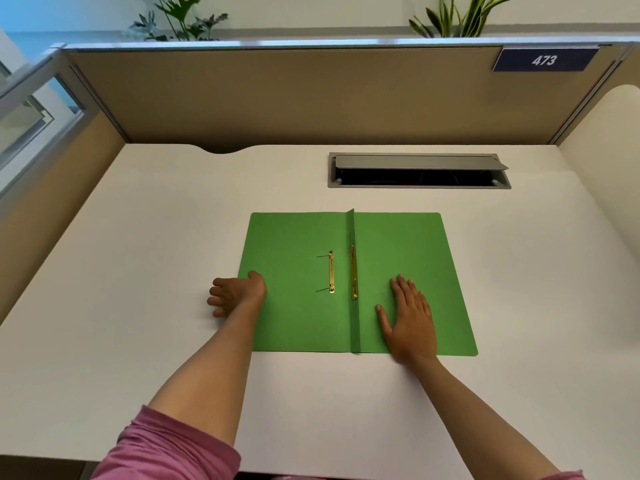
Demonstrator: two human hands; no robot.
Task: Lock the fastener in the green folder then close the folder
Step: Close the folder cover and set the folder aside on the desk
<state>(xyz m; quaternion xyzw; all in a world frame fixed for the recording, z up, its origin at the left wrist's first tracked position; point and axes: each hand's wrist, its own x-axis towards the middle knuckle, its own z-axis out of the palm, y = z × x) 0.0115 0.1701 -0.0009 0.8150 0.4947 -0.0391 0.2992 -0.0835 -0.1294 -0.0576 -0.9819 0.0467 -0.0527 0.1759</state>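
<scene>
A green folder (294, 317) lies open and flat on the white desk. A raised green strip runs down its spine, with a long brass bar (353, 271) along it. Left of the spine sits a shorter brass fastener piece (331, 271) with two thin prongs sticking out to the left. My left hand (235, 292) rests at the folder's left edge, thumb on the green cover and fingers on the desk. Flat on the right cover, fingers spread, lies my right hand (410, 317). Neither hand touches the brass parts.
The white desk (156, 237) is boxed in by tan partition walls at the back and sides. A grey cable hatch (419, 170) with its lid raised is set in the desk behind the folder. A sign reading 473 (544, 59) hangs on the back partition.
</scene>
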